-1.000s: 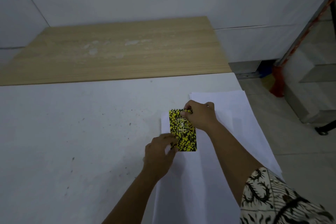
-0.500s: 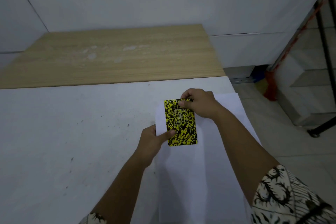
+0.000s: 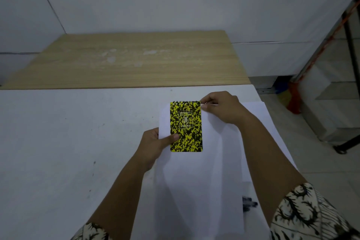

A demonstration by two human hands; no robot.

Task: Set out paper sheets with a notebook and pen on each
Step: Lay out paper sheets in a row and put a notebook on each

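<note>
White matte table (image 3: pixel 68 142), lightly speckled, butts against a pale wood-grain board (image 3: pixel 126 60); plain white walls behind, tiled floor at right. We see a small rectangular notebook (image 3: pixel 186 126), glossy yellow-black mottled cover, spiral wire along its top edge, lying on a thin white sheet (image 3: pixel 198 181) that bows slightly. Left hand (image 3: pixel 153 146) pinches sheet and notebook together, thumb curled onto the cover's lower-left. Right hand (image 3: pixel 221 107) grips the sheet's top edge beside the notebook's top-right corner, fingers curled. More sheets (image 3: pixel 259 115) lie flat under it. Dark pens (image 3: pixel 249 203), blurred, poke out near the sheet's right edge. Patterned sleeves at both wrists.
</note>
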